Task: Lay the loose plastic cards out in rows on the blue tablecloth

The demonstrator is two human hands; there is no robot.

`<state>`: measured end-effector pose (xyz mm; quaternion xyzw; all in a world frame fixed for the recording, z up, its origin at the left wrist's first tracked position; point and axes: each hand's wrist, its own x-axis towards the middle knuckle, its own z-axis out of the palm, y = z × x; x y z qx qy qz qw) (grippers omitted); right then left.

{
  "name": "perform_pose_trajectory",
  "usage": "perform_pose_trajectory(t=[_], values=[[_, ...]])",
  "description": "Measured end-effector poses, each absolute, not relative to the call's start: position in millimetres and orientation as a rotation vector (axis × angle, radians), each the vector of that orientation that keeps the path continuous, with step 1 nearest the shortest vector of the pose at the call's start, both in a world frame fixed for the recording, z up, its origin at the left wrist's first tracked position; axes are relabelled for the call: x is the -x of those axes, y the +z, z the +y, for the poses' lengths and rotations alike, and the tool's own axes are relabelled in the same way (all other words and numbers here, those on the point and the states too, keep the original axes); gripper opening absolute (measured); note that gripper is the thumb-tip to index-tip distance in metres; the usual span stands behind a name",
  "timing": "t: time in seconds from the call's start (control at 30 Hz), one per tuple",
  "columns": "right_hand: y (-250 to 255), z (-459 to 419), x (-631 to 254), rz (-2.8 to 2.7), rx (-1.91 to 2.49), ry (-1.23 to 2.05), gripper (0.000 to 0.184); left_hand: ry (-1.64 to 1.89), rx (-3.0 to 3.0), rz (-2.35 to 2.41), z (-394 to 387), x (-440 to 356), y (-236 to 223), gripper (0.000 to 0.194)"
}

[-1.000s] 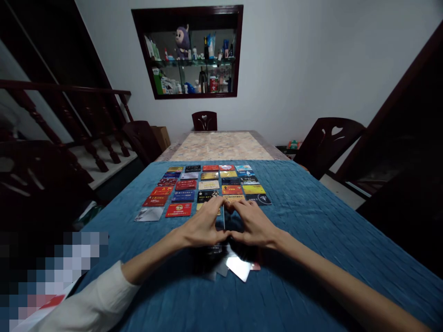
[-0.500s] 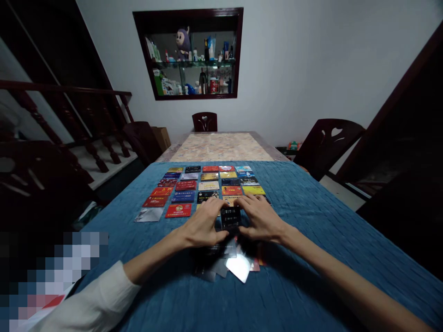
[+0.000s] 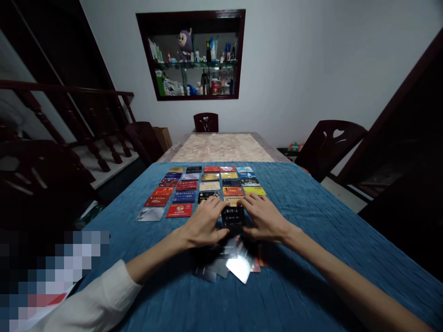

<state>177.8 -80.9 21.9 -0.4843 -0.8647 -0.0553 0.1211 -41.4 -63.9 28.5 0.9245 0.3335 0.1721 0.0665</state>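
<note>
Between my two hands is a black card (image 3: 233,216) with pale printed characters. My left hand (image 3: 205,220) grips its left edge, thumb below and fingers above. On the opposite edge, my right hand (image 3: 265,217) holds it the same way. Beneath my wrists lies a loose heap of overlapping cards, with a shiny silver card (image 3: 239,268) and a dark grey card (image 3: 221,249) in it. Past my hands, cards lie flat in rows, among them a red card (image 3: 179,210), a blue card (image 3: 184,197) and a silver card (image 3: 151,214). My hands hide part of the nearest row.
A blue cloth (image 3: 297,272) covers the near part of the table, and the patterned tabletop (image 3: 221,146) shows beyond it. Dark wooden chairs stand at the far end (image 3: 206,122) and the right side (image 3: 328,145). A wall cabinet (image 3: 194,97) holds bottles and a plush toy.
The black card's face shows slightly wider between my hands, and my right hand sits a little further right. The whole view has shifted slightly. The rows of cards look the same.
</note>
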Motion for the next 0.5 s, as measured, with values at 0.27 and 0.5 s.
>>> perform_pose_trajectory(t=[0.27,0.5], values=[[24.2,-81.9,-177.4,-2.552,1.450,-0.139,0.039,0.461,-2.837,1.059,-63.0,42.9,25.9,0.047],[20.8,-81.1,-177.7,-2.575,1.448,-0.046,0.045,0.369,-2.839,1.105,-62.3,43.6,25.8,0.043]])
